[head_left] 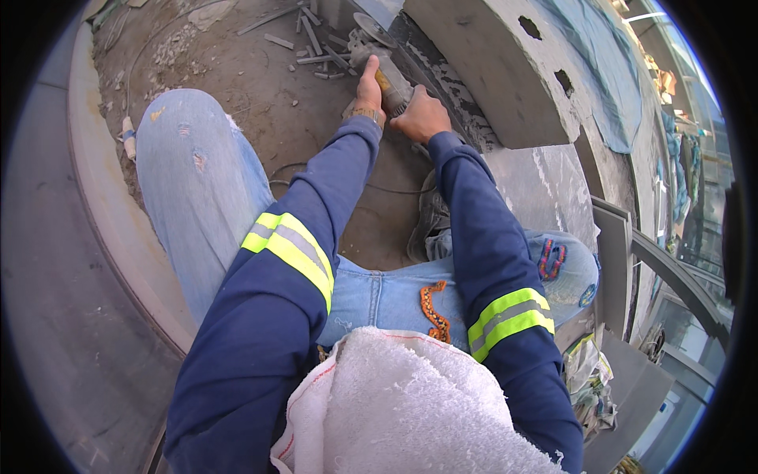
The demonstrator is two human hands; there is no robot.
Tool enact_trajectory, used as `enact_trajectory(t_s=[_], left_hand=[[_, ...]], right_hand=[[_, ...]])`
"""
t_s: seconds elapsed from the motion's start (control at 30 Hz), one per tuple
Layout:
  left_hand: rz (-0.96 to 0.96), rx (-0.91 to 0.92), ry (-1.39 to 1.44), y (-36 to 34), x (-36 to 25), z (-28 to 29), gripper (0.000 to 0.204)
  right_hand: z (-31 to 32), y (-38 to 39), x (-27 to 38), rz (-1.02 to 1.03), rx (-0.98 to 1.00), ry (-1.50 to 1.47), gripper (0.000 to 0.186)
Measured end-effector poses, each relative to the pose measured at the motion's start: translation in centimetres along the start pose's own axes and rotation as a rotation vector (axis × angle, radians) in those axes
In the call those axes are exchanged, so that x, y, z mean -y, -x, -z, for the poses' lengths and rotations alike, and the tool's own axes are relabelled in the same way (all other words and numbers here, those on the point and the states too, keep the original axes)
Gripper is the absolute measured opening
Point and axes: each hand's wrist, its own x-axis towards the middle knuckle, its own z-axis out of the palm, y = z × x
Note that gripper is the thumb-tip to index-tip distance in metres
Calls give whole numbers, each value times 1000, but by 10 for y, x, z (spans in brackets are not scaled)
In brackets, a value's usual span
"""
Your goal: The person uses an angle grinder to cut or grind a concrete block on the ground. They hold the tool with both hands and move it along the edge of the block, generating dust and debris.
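Note:
An angle grinder [397, 84], dusty grey and yellow, is held in both hands at the upper middle of the view. My left hand [368, 88] is closed against its left side near the head. My right hand [425, 116] wraps round the rear of the body. The round disc [374, 30] points away from me, close to the lower edge of a thick grey stone slab [505, 75]. Whether the disc touches the stone, I cannot tell. A dark cord [387, 189] lies on the ground below the grinder.
Cut stone strips [312, 43] lie scattered on the dusty ground past my left hand. A curved pale ledge [99, 182] runs along the left, with a cable connector [129, 138] beside it. A grey panel [545, 186] and a plastic bag [588, 379] are at right.

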Motion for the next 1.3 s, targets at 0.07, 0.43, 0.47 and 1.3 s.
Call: enact_trajectory(t_s=[0.07, 0.43, 0.47, 1.3], left_hand=[[12, 5, -2, 5, 1, -2, 64], [16, 41, -3, 17, 4, -5, 65], [25, 46, -3, 19, 4, -7, 65], [23, 17, -15, 20, 20, -3, 65]], right_hand=[[0, 2, -3, -5, -3, -5, 74], [-2, 10, -8, -1, -16, -18, 76], [-3, 10, -10, -3, -18, -12, 76], [-7, 22, -24, 40, -64, 7, 75]])
